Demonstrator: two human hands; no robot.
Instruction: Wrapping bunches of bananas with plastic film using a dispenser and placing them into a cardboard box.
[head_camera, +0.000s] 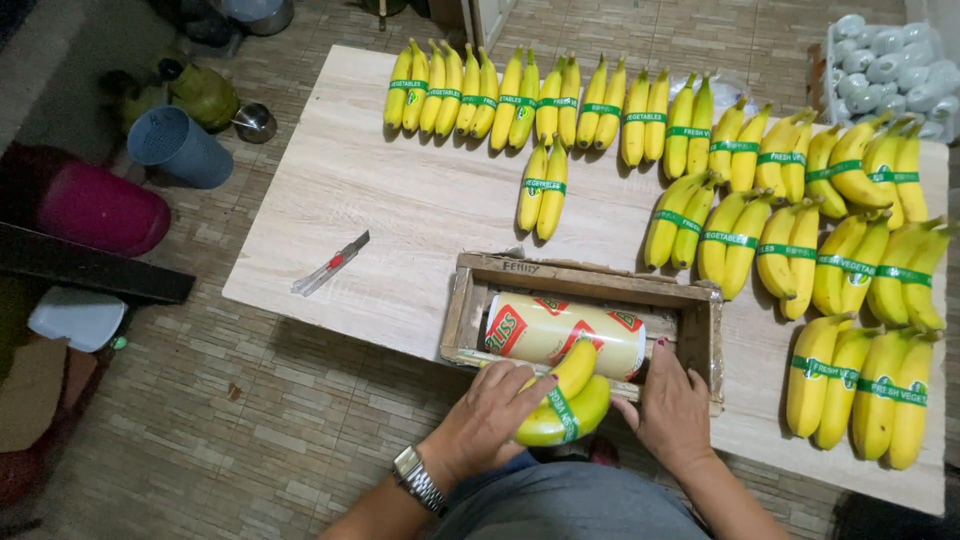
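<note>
L hand (488, 412) curled round a banana pair (562, 400), fingers over the near side; wristwatch (417, 480) on that arm. R hand (672, 408) lies flat, fingers together, against the pair's far end and the box (700, 310) rim, holding nothing of its own. Pair sits at table (380, 200) front edge, just before the box, green band (563, 412) round its middle. Judgement: light, firm but bruises easily, skin smooth; best gripped mid-body by the band, not the tips. Tape roll (565, 333) lies in the box. Cutter (332, 265) well left. Banded pairs (700, 190) in rows across back and right.
</note>
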